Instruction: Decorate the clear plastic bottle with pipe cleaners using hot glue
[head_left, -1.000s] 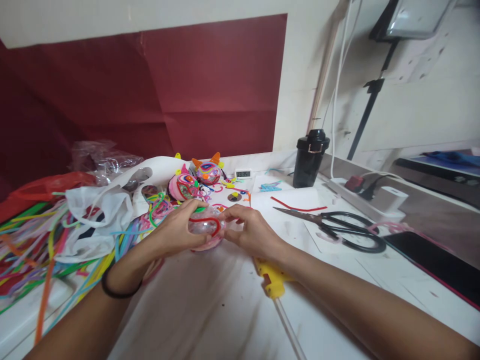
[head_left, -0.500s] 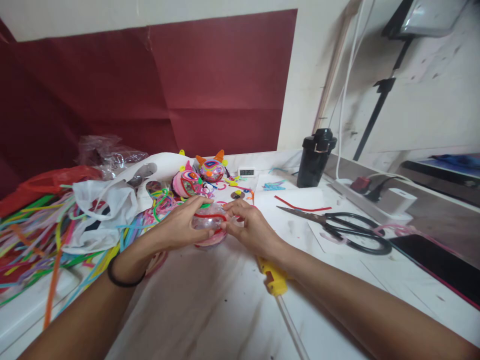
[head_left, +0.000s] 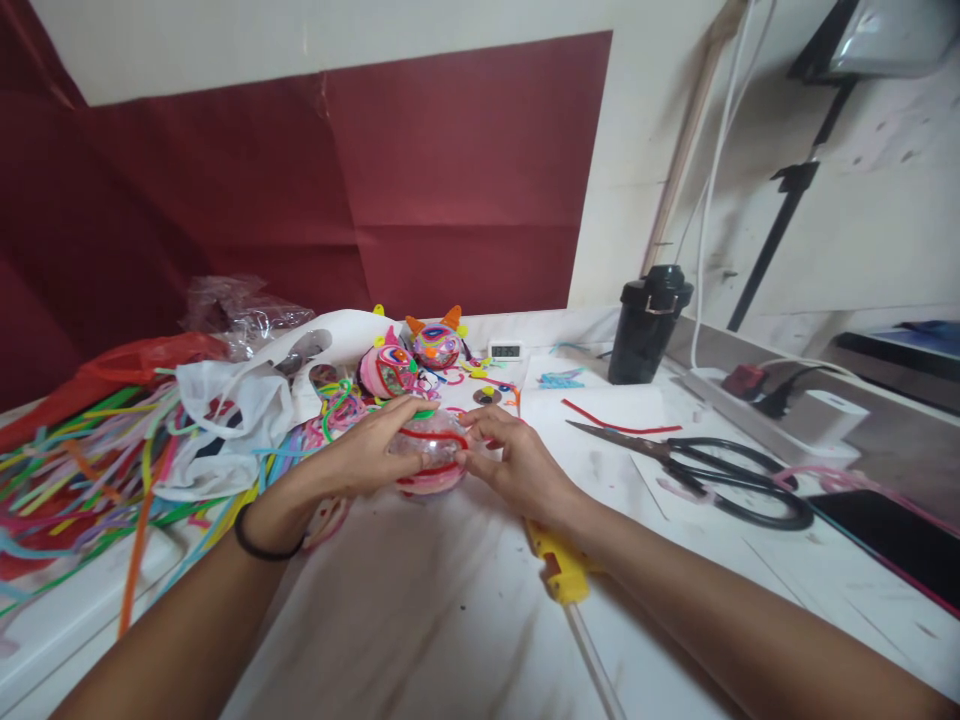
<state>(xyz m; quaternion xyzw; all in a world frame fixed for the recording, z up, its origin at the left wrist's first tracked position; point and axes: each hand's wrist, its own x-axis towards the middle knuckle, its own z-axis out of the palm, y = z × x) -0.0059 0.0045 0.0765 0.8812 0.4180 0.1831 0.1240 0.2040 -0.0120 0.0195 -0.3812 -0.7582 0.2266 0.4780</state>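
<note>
Between my hands on the table is a clear plastic ball [head_left: 430, 455] with pink around its lower part and a green piece near the top. A red pipe cleaner [head_left: 439, 436] runs across its front. My left hand [head_left: 364, 445] is wrapped around the ball's left side, thumb in front and fingers over the top. At the right side, the thumb and fingertips of my right hand [head_left: 517, 458] pinch the red pipe cleaner's end against the ball. Under my right forearm lies a yellow glue gun [head_left: 564, 572] with a clear glue stick [head_left: 594, 660] in its back.
Black-handled scissors [head_left: 739, 478] and a loose red pipe cleaner [head_left: 622, 418] lie right. Behind stand two decorated balls [head_left: 386, 368], a small digital clock [head_left: 505, 351] and a black bottle [head_left: 649, 330]. Pipe cleaners [head_left: 82, 475] heap up left; a phone [head_left: 892, 545] and power strip [head_left: 806, 440] sit far right.
The camera has turned slightly left, so the whole scene sits farther right in view. Both hands keep their hold on the ball and red pipe cleaner, with little visible movement.
</note>
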